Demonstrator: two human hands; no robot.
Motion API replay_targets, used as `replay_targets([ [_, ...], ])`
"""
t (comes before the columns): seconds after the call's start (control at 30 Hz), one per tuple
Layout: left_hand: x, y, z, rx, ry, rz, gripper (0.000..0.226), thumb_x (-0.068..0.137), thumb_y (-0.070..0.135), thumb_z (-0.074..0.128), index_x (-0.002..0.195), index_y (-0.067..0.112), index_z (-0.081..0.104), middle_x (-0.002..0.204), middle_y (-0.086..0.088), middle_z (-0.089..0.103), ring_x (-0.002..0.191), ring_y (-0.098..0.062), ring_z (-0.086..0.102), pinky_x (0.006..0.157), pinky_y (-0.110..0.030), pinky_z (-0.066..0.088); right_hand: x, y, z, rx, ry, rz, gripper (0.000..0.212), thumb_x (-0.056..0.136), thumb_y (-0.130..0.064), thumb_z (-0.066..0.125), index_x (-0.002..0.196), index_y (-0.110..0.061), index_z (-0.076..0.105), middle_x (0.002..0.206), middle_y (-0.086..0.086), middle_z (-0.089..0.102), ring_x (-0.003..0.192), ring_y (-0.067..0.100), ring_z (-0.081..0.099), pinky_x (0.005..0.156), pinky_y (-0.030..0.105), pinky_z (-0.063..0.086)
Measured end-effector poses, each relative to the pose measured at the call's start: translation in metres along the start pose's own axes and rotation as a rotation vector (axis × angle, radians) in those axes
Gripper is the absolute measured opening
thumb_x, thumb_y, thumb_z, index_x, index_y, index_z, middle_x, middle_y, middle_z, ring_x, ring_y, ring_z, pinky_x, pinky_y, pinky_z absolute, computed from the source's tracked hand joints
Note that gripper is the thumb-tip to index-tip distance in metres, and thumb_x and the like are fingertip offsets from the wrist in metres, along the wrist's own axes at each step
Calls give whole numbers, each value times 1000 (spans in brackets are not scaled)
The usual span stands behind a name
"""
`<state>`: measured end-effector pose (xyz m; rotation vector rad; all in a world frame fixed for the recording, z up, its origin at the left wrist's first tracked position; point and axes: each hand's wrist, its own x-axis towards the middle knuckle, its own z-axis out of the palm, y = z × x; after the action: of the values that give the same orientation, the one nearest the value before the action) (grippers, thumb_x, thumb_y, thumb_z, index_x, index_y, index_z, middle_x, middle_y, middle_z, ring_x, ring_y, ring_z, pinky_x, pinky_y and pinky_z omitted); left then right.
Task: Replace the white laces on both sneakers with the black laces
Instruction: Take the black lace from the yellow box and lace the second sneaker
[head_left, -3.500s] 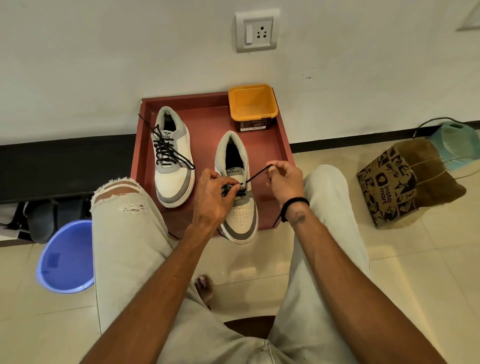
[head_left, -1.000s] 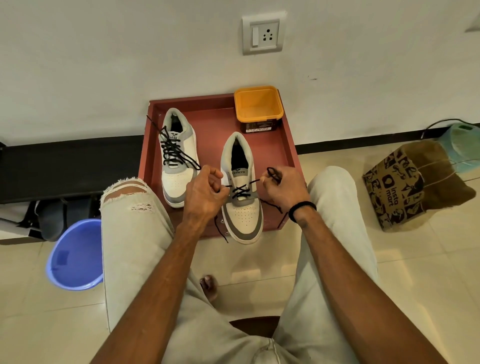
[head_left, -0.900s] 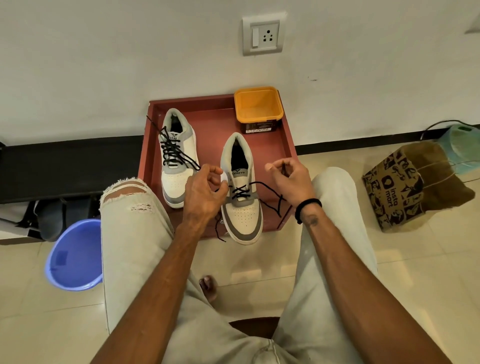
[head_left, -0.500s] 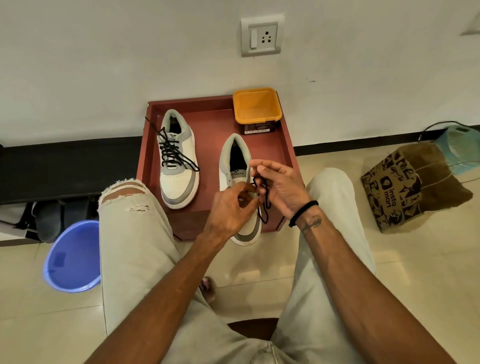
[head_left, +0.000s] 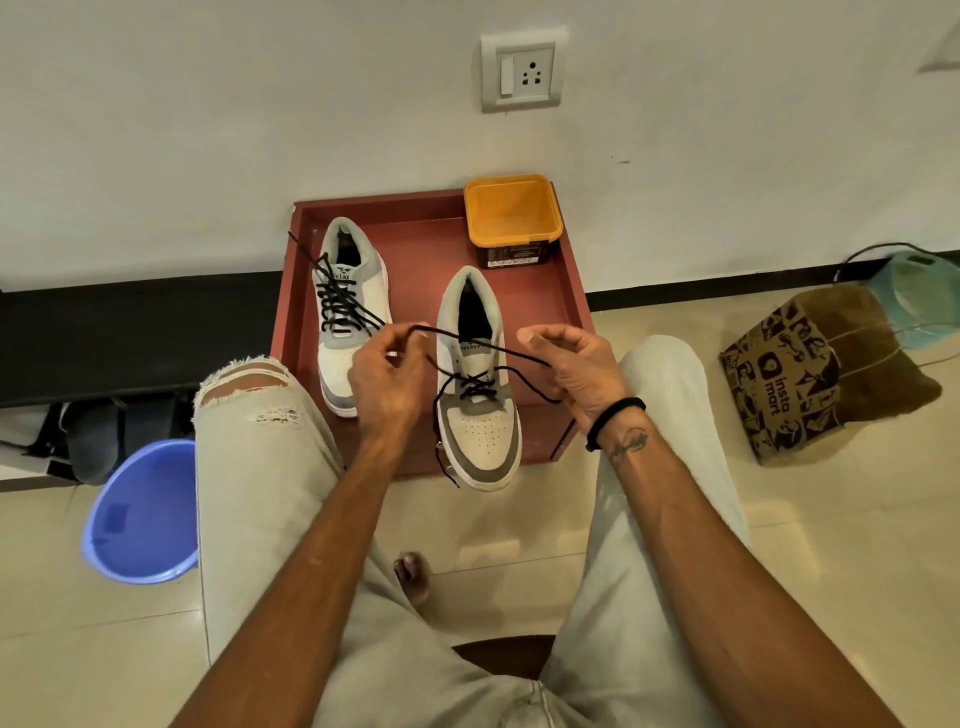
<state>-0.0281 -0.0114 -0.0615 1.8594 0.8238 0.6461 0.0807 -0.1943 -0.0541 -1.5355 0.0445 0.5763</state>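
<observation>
White wall (head_left: 208, 130) fills the top of my view, with a switch-and-socket plate (head_left: 522, 71) set in it, and glossy beige floor tiles (head_left: 831, 545) spread below. Next in size I see the person's two legs in pale torn trousers (head_left: 260, 493), knees apart, with a dark red tray (head_left: 563, 291) standing between them against the wall. A brown printed paper bag (head_left: 810, 374) sits well off to the right, a pale green thing behind it that I cannot identify, and a blue plastic basin (head_left: 140, 514) lies on the floor to the left, beside a dark shoe.

On the tray I see two grey-and-white sneakers, toes toward me. One sneaker (head_left: 345, 312) on the left side is laced in black nearly to the top, its lace ends trailing loose. A second sneaker (head_left: 478, 395), nearer the front edge with its toe overhanging the rim, has a black lace (head_left: 475, 387) crossed through only its lower eyelets. An orange tub (head_left: 511, 215) stands in the tray's far right corner.

My feed shows the left hand (head_left: 387, 382) just left of that second sneaker, fingers curled, pinching one strand of the lace between thumb and fingertips; the strand runs taut across the shoe's tongue to the right hand (head_left: 582, 371). That hand sits just right of the shoe, fingers curled round the lace, a black band on its wrist. Another loose end hangs down past the sneaker's left side
</observation>
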Motion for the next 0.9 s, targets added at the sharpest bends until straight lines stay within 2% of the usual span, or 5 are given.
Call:
replay_targets([
  [0.2, 7, -2, -7, -156, 171, -71, 20, 101, 17, 64, 117, 14, 75, 87, 1, 77, 61, -11, 72, 62, -29, 61, 12, 10, -6, -174, 227, -79, 16, 78, -22, 88, 85, -16, 75, 81, -5, 74, 74, 5, 67, 72, 19, 56],
  [0.4, -9, 4, 2, 157, 4, 366, 28, 95, 8, 64, 121, 13, 73, 108, 3, 77, 84, -9, 71, 76, -25, 61, 5, 16, 2, -687, 139, -339, 18, 91, -36, 74, 102, -22, 74, 101, -11, 71, 90, 3, 62, 82, 19, 47],
  [0.6, -39, 5, 24, 351, -409, 718, 25, 90, 13, 63, 113, 16, 72, 105, 2, 74, 82, -18, 68, 70, -34, 58, -11, 1, 15, -225, -181, -281, 18, 97, -22, 69, 101, -8, 78, 87, -2, 79, 81, 7, 74, 72, 20, 57],
  [0.73, -46, 6, 31, 362, -427, 742, 17, 90, 19, 65, 104, 20, 75, 97, 5, 74, 79, -18, 67, 64, -32, 54, -13, 2, 11, -72, -257, -177, 21, 93, -12, 73, 111, -1, 74, 95, 12, 79, 91, 21, 77, 76, 25, 60],
  [0.9, -44, 3, 28, 393, -470, 698, 22, 91, 35, 64, 105, 24, 77, 98, 7, 75, 84, -14, 68, 70, -33, 57, -7, 3, 10, -2, -234, -151, 27, 91, -10, 75, 118, -8, 74, 102, 13, 78, 89, 20, 73, 76, 28, 59],
])
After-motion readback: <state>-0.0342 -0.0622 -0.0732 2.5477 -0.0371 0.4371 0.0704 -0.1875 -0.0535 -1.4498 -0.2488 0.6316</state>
